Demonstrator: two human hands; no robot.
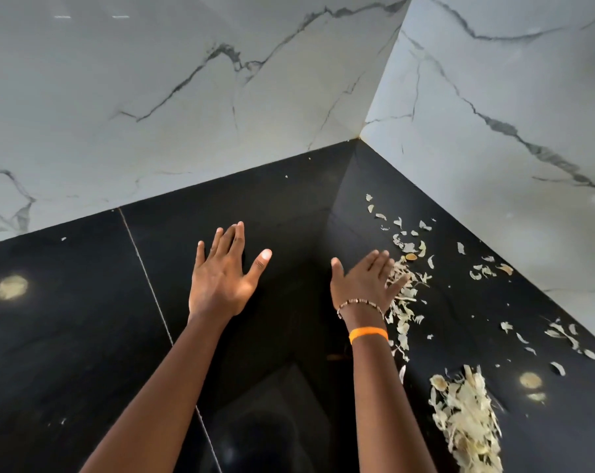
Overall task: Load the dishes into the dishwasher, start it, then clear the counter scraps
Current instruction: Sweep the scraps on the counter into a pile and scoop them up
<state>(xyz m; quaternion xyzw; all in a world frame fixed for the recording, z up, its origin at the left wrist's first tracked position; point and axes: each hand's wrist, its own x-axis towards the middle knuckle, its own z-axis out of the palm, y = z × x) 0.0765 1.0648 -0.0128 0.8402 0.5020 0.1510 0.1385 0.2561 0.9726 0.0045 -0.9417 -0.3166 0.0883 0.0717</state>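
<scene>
Pale, papery peel scraps (pixel 409 254) lie scattered along the right side of a glossy black counter (pixel 84 336). A thicker heap of scraps (pixel 467 421) sits near the lower right. My right hand (pixel 366 285), with a bead bracelet and an orange band at the wrist, is flat with straight fingers, its fingertips touching a band of scraps (pixel 403 308). My left hand (pixel 224 271) is spread flat over bare counter, fingers straight, holding nothing. No dishes or dishwasher are in view.
White marble-veined walls (pixel 187 97) meet in a corner (pixel 359 138) behind the counter. A thin seam (pixel 146 268) runs across the counter left of my left hand. Round light reflections (pixel 12 287) show on the glossy surface.
</scene>
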